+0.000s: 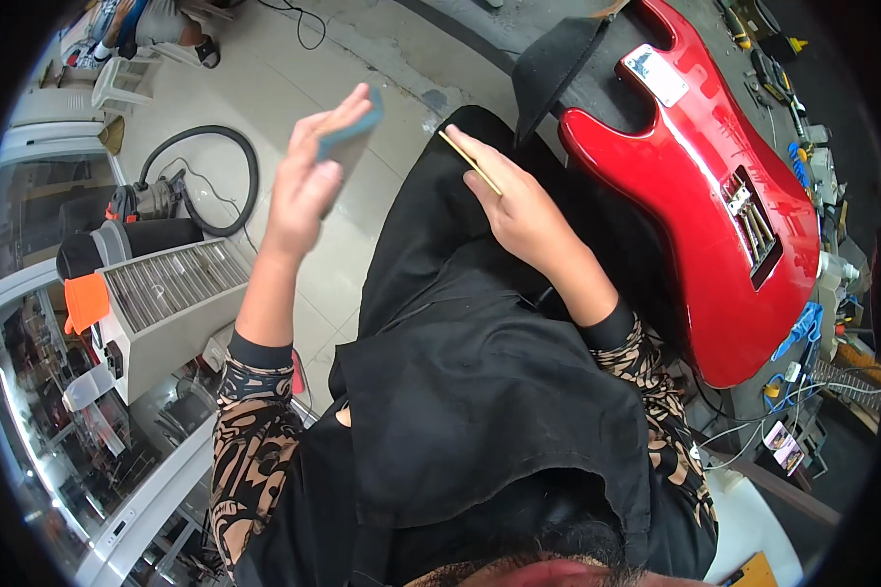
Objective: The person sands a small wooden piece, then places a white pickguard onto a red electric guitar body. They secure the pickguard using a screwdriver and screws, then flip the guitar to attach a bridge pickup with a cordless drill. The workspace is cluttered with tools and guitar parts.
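My left hand (299, 196) is raised over the floor, its thumb and fingers holding a flat grey pad with a blue edge (354, 129). Motion blurs that pad, so its exact kind is unclear. Across from it, my right hand (533, 215) grips a thin flat piece with a yellowish edge (472, 164), seen nearly edge-on between thumb and straight fingers. The two pieces are apart and face each other. To the right, a glossy red electric guitar body (646, 210) lies back side up, its metal neck plate (657, 75) and spring cavity (752, 225) showing. Neither hand touches it.
A black curved flap (558, 73) hangs beside the guitar. Tools and cables crowd the workbench (597, 112) edge at right. At left stand a vacuum cleaner (152, 199) with a coiled hose, a slatted grey unit (171, 293) and a glass cabinet. Another person sits at far left.
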A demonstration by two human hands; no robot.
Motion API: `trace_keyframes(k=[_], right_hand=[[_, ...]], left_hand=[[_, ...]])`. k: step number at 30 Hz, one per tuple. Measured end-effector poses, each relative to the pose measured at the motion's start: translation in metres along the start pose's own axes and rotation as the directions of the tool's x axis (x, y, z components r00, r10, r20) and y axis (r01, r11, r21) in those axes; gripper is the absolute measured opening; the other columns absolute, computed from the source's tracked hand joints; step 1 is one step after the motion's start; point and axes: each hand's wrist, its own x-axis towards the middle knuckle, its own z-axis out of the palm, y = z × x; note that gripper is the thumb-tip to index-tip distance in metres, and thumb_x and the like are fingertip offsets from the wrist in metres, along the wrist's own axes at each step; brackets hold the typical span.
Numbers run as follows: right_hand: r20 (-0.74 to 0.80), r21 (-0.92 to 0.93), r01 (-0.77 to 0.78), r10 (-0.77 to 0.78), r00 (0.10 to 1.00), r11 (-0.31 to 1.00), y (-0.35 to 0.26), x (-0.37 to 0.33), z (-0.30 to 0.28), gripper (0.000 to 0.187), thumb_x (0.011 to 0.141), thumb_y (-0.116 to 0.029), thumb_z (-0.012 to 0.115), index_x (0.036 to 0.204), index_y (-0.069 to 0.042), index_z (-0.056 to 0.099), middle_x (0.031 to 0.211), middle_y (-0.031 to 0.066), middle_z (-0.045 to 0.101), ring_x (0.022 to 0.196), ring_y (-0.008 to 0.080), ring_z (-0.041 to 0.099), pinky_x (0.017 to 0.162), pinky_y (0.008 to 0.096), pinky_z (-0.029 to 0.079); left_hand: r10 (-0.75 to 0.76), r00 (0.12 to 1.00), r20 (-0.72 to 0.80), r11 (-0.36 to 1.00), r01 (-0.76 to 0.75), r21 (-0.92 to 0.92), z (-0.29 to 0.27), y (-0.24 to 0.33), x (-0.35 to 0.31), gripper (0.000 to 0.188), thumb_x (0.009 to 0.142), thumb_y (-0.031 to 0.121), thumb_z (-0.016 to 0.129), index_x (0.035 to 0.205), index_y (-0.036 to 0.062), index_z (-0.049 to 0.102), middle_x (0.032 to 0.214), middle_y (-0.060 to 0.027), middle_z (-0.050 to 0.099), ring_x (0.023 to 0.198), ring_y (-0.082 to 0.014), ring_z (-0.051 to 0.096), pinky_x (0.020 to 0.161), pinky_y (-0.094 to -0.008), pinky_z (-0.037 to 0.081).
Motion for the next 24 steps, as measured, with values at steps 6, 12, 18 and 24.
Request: trace_keyframes(k=[6, 12, 18, 24], right_hand=[[-0.011, -0.060, 0.056, -0.057, 0.998, 0.997, 0.004, 0.002, 0.005, 0.055, 0.105, 0.001, 0.063, 0.159, 0.001, 0.049, 0.159, 0.0243, 0.054, 0.146, 0.0392, 0.055, 0.119, 0.0417, 0.048], [0.030, -0.015, 0.017, -0.016, 0.999, 1.000, -0.004, 0.000, 0.007, 0.066, 0.099, 0.008, 0.060, 0.162, 0.001, 0.044, 0.164, 0.0247, 0.050, 0.148, 0.0401, 0.052, 0.122, 0.0430, 0.045], [0.037, 0.114, -0.065, 0.061, 0.997, 0.991, -0.009, -0.001, 0.008, 0.066, 0.098, 0.006, 0.063, 0.162, 0.000, 0.046, 0.163, 0.0238, 0.051, 0.149, 0.0388, 0.053, 0.123, 0.0430, 0.043], [0.011, 0.033, 0.035, -0.036, 0.999, 0.999, -0.006, -0.003, 0.005, 0.064, 0.100, 0.008, 0.062, 0.161, 0.000, 0.047, 0.163, 0.0234, 0.051, 0.149, 0.0385, 0.053, 0.121, 0.0415, 0.046]], left_hand=[[0.232, 0.926, 0.299, 0.788, -0.359, 0.500, 0.061, 0.052, -0.011, 0.073, 0.069, 0.023, 0.064, 0.141, 0.0174, 0.073, 0.156, -0.0032, 0.065, 0.129, -0.0367, 0.058, 0.111, -0.0483, 0.042], [0.279, 0.939, 0.202, 0.692, -0.342, 0.635, 0.044, 0.031, -0.003, 0.072, 0.069, 0.023, 0.057, 0.138, 0.0109, 0.075, 0.151, -0.0079, 0.069, 0.127, -0.0386, 0.061, 0.112, -0.0480, 0.042], [0.277, 0.937, 0.213, 0.744, -0.349, 0.569, 0.047, 0.030, -0.006, 0.070, 0.072, 0.023, 0.057, 0.138, 0.0100, 0.075, 0.150, -0.0066, 0.069, 0.125, -0.0376, 0.061, 0.112, -0.0484, 0.041], [0.289, 0.926, 0.244, 0.828, -0.369, 0.422, 0.060, 0.042, -0.013, 0.073, 0.068, 0.018, 0.060, 0.139, 0.0135, 0.075, 0.150, -0.0049, 0.070, 0.124, -0.0364, 0.062, 0.110, -0.0483, 0.042]])
